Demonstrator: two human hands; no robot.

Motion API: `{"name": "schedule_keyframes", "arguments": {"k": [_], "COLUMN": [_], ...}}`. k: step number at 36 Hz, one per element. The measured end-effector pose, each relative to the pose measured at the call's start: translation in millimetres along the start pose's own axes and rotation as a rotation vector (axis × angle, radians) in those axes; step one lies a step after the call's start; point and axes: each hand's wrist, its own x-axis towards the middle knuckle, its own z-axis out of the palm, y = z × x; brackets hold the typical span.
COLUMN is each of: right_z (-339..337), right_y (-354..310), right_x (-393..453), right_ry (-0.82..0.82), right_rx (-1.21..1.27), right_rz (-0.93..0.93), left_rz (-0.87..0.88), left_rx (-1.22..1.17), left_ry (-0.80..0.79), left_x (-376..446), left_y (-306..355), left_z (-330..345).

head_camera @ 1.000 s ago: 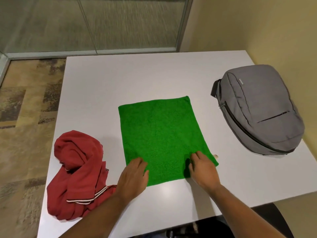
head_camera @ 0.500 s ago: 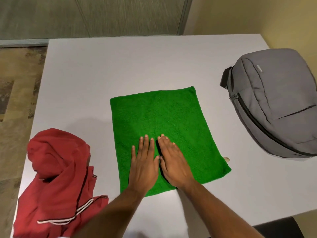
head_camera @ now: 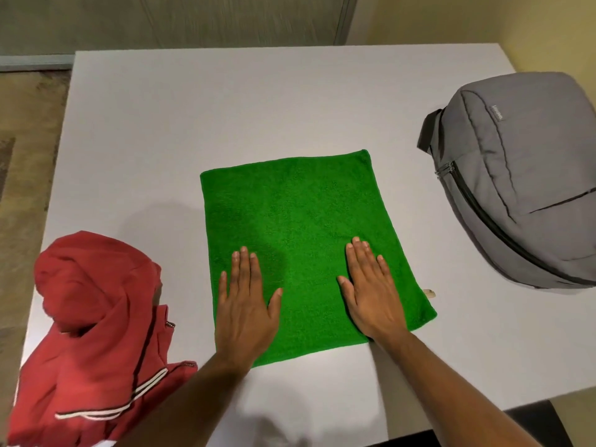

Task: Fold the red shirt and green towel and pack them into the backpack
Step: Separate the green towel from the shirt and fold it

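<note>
A green towel (head_camera: 290, 208) lies flat as a rectangle in the middle of the white table (head_camera: 225, 101). My left hand (head_camera: 245, 298) presses palm-down on its near left part, fingers spread. Palm-down on the near right part rests my right hand (head_camera: 371, 291). Neither hand holds anything. The red shirt (head_camera: 96, 321) sits crumpled at the table's near left corner, with white stripes showing on its hem. A grey backpack (head_camera: 529, 185) lies on its back at the right, its zip closed.
The table's near edge runs just below my forearms, with a dark chair seat (head_camera: 529, 424) under it at the right. Carpeted floor (head_camera: 29, 130) lies to the left, a yellow wall (head_camera: 483, 17) behind the backpack.
My hands were together at the towel's near middle half a second ago. They have slid apart, left hand to the left, right hand to the right, staying flat on the towel.
</note>
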Motion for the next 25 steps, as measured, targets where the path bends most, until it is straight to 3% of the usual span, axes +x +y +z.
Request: {"name": "schedule_keyframes", "arguments": {"k": [14, 21, 25], "right_z": [-23, -29, -21], "right_y": [65, 1, -50], "right_x": [-6, 34, 67], "right_ry": [0.034, 0.073, 0.082], "right_rx": [-0.004, 0.035, 0.083], "right_rz": [0.231, 0.031, -0.112], "left_rz": [-0.082, 0.091, 0.030], "left_rx": [-0.131, -0.301, -0.438], "left_ry": [0.014, 0.051, 0.013], "left_x": [-4, 40, 80], "left_y": [-13, 26, 48], "left_z": [-5, -17, -14]}}
